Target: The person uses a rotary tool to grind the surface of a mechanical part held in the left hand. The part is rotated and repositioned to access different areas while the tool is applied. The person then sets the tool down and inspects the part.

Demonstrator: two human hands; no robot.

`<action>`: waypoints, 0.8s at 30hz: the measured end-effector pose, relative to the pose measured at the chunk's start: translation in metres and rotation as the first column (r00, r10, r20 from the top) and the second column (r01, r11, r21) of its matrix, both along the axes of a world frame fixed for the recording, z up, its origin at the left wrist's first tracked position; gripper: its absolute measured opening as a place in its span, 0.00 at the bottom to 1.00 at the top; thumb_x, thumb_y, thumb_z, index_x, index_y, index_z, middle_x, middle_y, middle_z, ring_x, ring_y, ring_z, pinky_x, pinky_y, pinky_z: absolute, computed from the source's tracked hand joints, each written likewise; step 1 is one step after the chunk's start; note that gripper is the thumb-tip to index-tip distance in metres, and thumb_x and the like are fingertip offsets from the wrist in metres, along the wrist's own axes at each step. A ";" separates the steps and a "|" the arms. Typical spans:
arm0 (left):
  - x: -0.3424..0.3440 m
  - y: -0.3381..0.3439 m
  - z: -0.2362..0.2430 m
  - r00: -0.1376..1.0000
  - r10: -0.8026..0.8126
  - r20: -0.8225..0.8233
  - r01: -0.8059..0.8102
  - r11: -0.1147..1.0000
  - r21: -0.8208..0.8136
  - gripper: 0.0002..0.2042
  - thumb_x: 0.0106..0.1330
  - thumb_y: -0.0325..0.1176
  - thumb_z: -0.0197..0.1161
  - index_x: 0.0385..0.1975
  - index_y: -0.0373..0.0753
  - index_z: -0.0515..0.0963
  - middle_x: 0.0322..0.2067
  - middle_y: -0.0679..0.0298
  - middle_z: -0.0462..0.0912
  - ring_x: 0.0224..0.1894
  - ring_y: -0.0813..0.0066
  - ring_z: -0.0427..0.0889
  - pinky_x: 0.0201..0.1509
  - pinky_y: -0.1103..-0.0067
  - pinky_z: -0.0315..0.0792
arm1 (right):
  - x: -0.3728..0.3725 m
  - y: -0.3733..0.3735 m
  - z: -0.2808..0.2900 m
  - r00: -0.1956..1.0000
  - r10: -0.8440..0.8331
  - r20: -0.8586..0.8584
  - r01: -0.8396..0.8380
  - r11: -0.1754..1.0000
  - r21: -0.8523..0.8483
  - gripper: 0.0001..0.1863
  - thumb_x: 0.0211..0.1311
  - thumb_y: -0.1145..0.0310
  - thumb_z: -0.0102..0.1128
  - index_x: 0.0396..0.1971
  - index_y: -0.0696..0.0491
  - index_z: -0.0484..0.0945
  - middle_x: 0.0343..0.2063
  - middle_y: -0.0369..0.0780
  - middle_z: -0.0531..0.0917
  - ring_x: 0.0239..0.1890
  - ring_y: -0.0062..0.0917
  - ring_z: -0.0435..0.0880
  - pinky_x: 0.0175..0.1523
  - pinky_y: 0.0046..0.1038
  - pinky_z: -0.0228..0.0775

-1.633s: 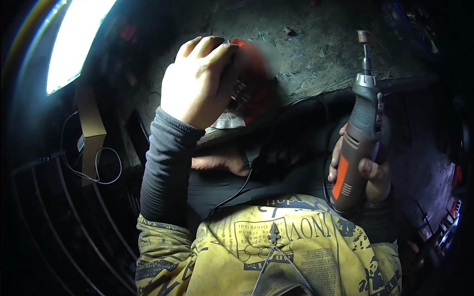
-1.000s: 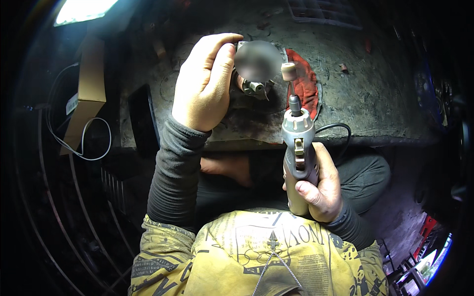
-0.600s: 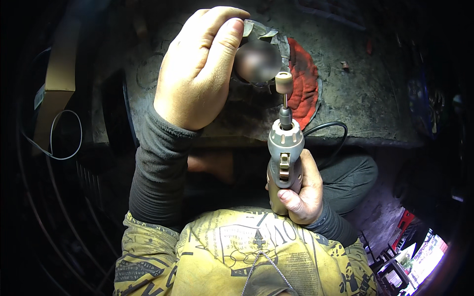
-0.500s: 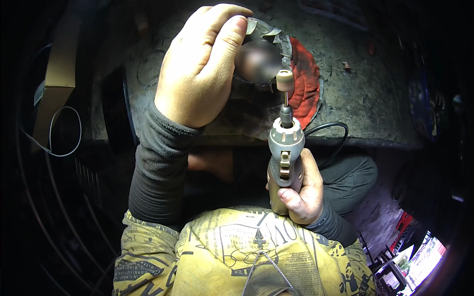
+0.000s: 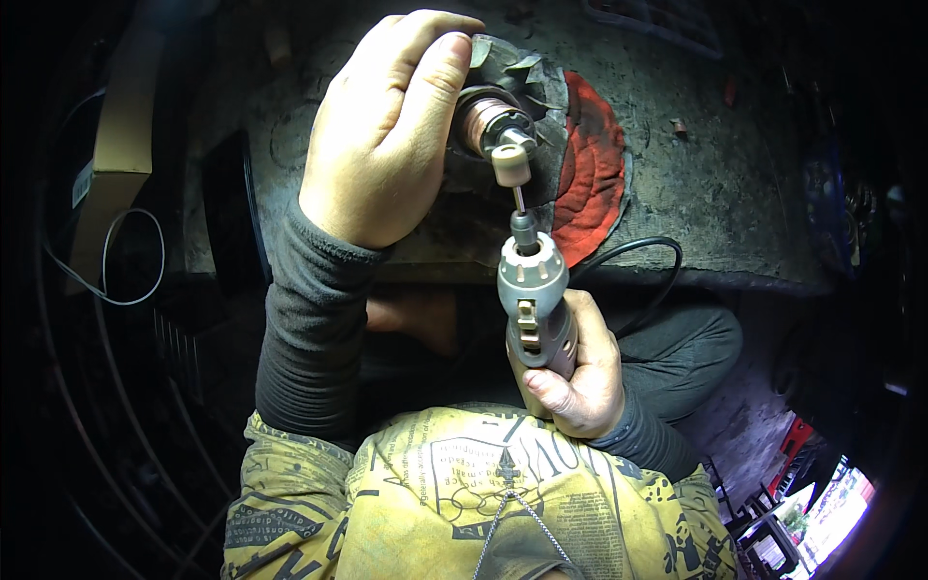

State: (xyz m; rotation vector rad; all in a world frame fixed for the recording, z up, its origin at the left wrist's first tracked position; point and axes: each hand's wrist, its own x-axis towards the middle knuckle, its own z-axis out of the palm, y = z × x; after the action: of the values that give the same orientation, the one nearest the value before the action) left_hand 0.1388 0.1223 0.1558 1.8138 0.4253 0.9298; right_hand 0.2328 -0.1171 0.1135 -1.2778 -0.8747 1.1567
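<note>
In my right hand [image 5: 583,387], fingers wrapped round its body, is a grey corded rotary tool [image 5: 535,280] pointing away from me. A pale cylindrical grinding bit [image 5: 510,165] on its thin shank sits right at the bare metal end of a round copper-wound part [image 5: 483,121]; whether they touch, I cannot tell. My left hand [image 5: 387,135] curves around the left side of that part, thumb and fingers reaching over its far side. Most of the left fingertips are hidden. Torn grey-green material [image 5: 512,63] surrounds the part.
A red quilted round pad [image 5: 592,164] lies beneath and right of the part on the worn, stained bench [image 5: 706,208]. The tool's black cord [image 5: 643,244] loops over the bench edge. At left stand a cardboard box [image 5: 121,145] and a white cable [image 5: 159,251].
My right hand has brought the rotary tool leftward, so its bit moved from beside the copper-wound part to in front of its end. My left hand has barely shifted.
</note>
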 end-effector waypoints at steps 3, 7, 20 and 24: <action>-0.001 0.001 0.003 0.992 0.037 -0.122 -0.045 0.996 -0.070 0.16 0.81 0.35 0.48 0.55 0.34 0.79 0.31 0.71 0.78 0.36 0.88 0.76 0.42 0.88 0.70 | 0.001 0.002 -0.001 0.992 0.007 0.125 -0.009 1.000 0.019 0.32 0.59 0.65 0.72 0.58 0.62 0.68 0.40 0.43 0.86 0.41 0.24 0.86 0.50 0.28 0.78; -0.001 0.000 0.008 0.991 0.002 -0.132 0.008 0.997 0.076 0.16 0.81 0.35 0.48 0.55 0.34 0.79 0.30 0.72 0.76 0.35 0.88 0.73 0.41 0.89 0.68 | 0.000 0.001 -0.005 0.999 -0.013 0.034 0.012 0.999 0.049 0.31 0.59 0.65 0.72 0.58 0.62 0.68 0.40 0.42 0.85 0.41 0.23 0.85 0.51 0.27 0.77; 0.002 0.005 -0.002 0.969 0.174 -0.177 -0.148 0.977 0.153 0.11 0.76 0.30 0.54 0.47 0.32 0.80 0.38 0.56 0.83 0.39 0.65 0.84 0.45 0.76 0.76 | 0.002 0.001 -0.007 1.000 -0.005 0.011 0.004 0.996 0.089 0.31 0.59 0.68 0.71 0.58 0.62 0.67 0.39 0.41 0.85 0.40 0.21 0.84 0.50 0.27 0.77; 0.003 0.004 0.001 0.967 0.177 -0.184 -0.150 0.977 0.148 0.10 0.76 0.30 0.54 0.47 0.32 0.80 0.38 0.56 0.82 0.39 0.66 0.84 0.45 0.76 0.76 | 0.003 -0.001 -0.003 0.999 0.017 0.050 -0.020 0.997 0.075 0.30 0.60 0.69 0.70 0.58 0.62 0.67 0.40 0.41 0.85 0.40 0.21 0.84 0.50 0.27 0.77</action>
State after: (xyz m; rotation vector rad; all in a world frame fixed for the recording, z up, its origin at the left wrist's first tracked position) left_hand 0.1422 0.1258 0.1565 2.0256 0.6593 0.9120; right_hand 0.2357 -0.1176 0.1104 -1.2436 -0.9599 1.1002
